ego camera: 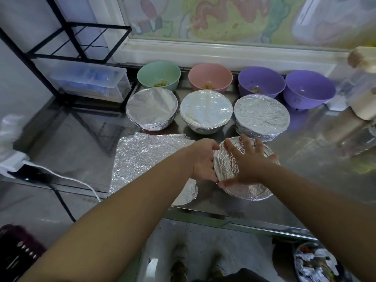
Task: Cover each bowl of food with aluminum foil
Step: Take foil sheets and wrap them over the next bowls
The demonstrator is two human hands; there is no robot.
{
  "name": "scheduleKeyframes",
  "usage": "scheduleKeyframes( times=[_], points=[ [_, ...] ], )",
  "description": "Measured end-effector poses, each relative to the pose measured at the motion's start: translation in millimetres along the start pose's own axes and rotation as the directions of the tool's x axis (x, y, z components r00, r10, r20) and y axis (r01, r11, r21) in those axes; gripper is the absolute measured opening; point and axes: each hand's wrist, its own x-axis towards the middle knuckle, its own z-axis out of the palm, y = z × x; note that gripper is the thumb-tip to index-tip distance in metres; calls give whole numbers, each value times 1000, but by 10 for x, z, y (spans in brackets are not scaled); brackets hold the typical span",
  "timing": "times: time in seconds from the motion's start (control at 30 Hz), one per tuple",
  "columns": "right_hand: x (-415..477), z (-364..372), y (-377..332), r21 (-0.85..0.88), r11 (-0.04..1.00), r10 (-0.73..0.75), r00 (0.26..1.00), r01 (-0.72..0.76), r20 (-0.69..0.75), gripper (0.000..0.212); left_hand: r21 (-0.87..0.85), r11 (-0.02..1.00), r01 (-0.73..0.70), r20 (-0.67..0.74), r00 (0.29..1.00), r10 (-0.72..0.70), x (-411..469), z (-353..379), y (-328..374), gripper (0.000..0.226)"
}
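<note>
**Head view.** The front bowl (252,190), already under foil, is seen close to the front edge of the steel table (301,180). Its left side is gripped by the left hand (203,159), with the fingers curled round the rim. The right hand (248,159) is laid flat on top, fingers spread and straight, with the thumb along the near rim at 7 o'clock. Where the rim shows, the foil is folded down over it.

At 9 o'clock of this bowl a loose foil sheet (146,159) is spread on the table. Its right edge is hidden beneath the left wrist (whether it touches the bowl cannot be told). Its near corner is curled up just short of the table's front edge.

From 11 to 1 o'clock a row of three covered bowls (206,110) is set close together, and the rightmost stands just beside the front bowl's far rim. Behind them, along the window sill, four open bowls are lined up: green (158,76), pink (210,77) and two purple (261,82). Scraps of food are seen in the first three.

Bare steel shows at 3 o'clock of the front bowl, as far as the bottles (364,94) at 2 o'clock. More shows left of the sheet, up to the foot of the black rack (77,37).
</note>
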Motion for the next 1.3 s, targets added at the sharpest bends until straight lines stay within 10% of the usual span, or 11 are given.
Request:
scheduleKeyframes(
  times=[0.67,1.3],
  points=[
    [-19,38,-34,64,998,14,999,-11,-44,151,575,808,128,83,973,-213,209,1,321,62],
    [22,-81,8,131,991,35,999,-39,34,158,-74,989,-130,-226,968,111,351,-72,-43,29]
  ],
)
